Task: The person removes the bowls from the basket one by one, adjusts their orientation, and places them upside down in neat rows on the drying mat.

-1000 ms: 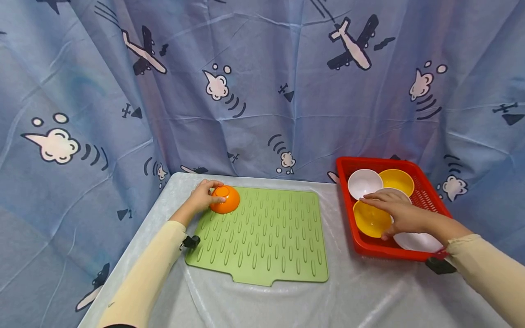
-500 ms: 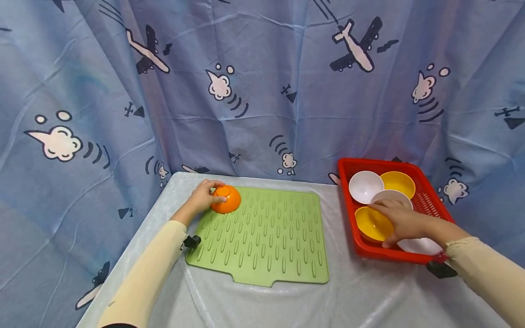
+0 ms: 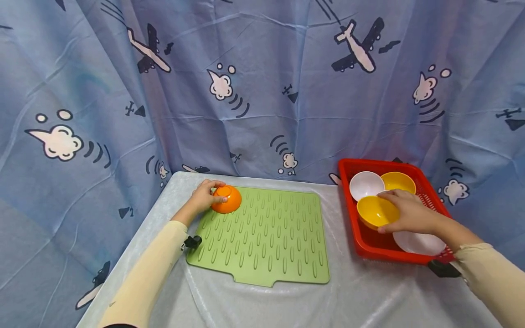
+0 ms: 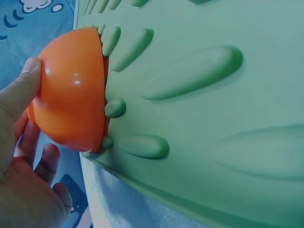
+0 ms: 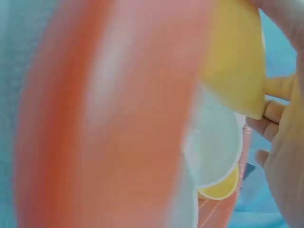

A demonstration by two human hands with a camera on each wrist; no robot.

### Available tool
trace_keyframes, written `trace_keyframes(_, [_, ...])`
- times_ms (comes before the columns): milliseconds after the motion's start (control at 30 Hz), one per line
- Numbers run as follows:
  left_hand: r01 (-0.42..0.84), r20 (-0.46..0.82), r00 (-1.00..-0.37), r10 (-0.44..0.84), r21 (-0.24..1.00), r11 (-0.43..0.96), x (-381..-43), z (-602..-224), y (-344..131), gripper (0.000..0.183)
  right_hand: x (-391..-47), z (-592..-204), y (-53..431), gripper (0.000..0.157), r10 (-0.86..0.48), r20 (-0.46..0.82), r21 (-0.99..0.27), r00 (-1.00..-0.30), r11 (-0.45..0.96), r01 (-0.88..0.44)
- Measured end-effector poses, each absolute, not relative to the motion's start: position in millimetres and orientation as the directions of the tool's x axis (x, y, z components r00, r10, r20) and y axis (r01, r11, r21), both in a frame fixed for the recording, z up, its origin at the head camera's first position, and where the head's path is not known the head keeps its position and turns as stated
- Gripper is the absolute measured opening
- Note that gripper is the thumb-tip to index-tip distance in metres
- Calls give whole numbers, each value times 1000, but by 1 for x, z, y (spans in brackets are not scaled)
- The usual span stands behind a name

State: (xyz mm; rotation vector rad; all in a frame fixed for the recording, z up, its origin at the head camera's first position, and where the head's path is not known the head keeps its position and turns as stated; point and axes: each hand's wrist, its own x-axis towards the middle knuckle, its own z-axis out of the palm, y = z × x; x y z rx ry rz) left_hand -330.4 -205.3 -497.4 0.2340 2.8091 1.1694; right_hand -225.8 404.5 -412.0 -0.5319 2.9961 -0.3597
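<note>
Bowls (image 3: 232, 202) (image 3: 374, 212) partly behind hands (image 3: 202, 196) (image 3: 410, 213)

Place: curtained off, room type unclear | airplane-print curtain (image 3: 254, 95) — behind and beside a cloth-covered table (image 3: 340, 296)

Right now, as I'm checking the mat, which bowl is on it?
The orange bowl, upside down in the left hand; white bowls and yellow bowls are in or over the basket.

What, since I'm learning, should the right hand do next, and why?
Probably lift the yellow bowl from the red basket toward the green mat: the right hand grips it, and the mat has room beside the orange bowl in the left hand.
</note>
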Motion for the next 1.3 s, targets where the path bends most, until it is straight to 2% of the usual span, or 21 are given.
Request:
trace_keyframes(333, [139,18,-984,179,706,694,-329,-501,-205,53,-212,-386,389,114,-144,69,-385,-987,909,-159])
trace_keyframes(667, [144,20,-984,175,662,736,-326,-500,-201,54,-197,-381,348,114,-78,124,-484,-989,866,-129])
trace_keyframes(833, [160,53,-985,163,627,762,-319,-494,-197,57,-190,-380,327,115,-83,161,-505,-983,849,-155])
trace_keyframes(1133, [207,123,-978,166,593,778,-310,-494,-195,60,-179,-394,295,102,-152,293,-554,-944,777,-297])
trace_keyframes(1300, [214,149,-977,154,610,763,-301,-484,-195,59,-176,-400,276,105,-176,285,-579,-942,752,-315])
